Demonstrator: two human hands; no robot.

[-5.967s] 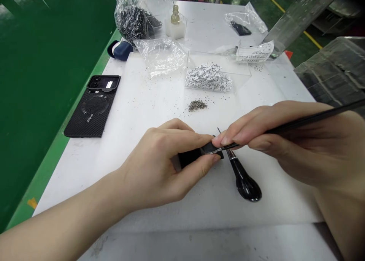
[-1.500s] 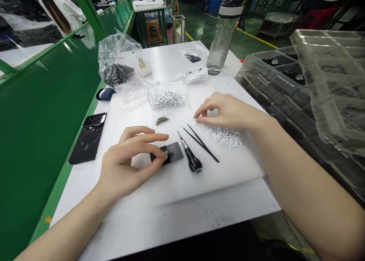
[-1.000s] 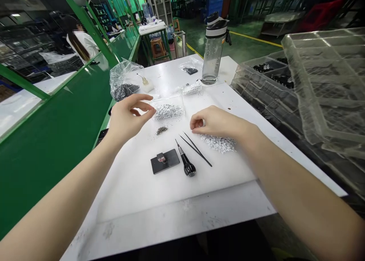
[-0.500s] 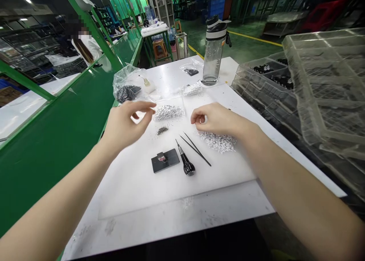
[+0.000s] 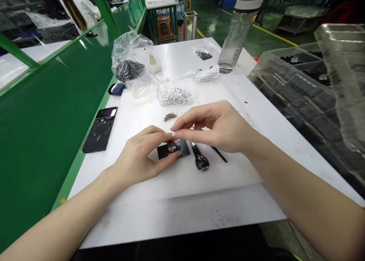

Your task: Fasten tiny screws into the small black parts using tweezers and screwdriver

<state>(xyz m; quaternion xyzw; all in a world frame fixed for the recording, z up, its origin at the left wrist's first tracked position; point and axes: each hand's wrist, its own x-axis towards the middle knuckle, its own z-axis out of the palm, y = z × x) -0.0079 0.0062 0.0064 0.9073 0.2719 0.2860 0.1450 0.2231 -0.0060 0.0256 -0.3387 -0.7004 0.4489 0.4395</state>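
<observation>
Right hand point(image 5: 218, 128) pinches white piece point(image 5: 173, 134), seemingly unplaced | left hand point(image 5: 142, 154) spans black plate point(image 5: 184, 147), grip unclear | toward tabletop's front edge point(image 5: 182, 223)

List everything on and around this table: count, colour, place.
table: one, white, centre
mat: one, white, on table
block: one, black, on mat
handled tool: one, black, right of block
tweezers: one pair, black, right of tool
specks: many, dark, beyond block
tray: one, clear, beyond specks
bits: many, white, in tray
phone: one, black, left
case: one, blue-white, beyond phone
bags: at least three, clear, table's far half
vial: one, yellowish, far left
bottle: one, clear, far right
wrapper: one, white, by bottle
boxes: several, grey-clear, right
partition: one, green, left
tiny piece: one, white, in right hand
left hand: one, bare, at block
right hand: one, bare, above block
</observation>
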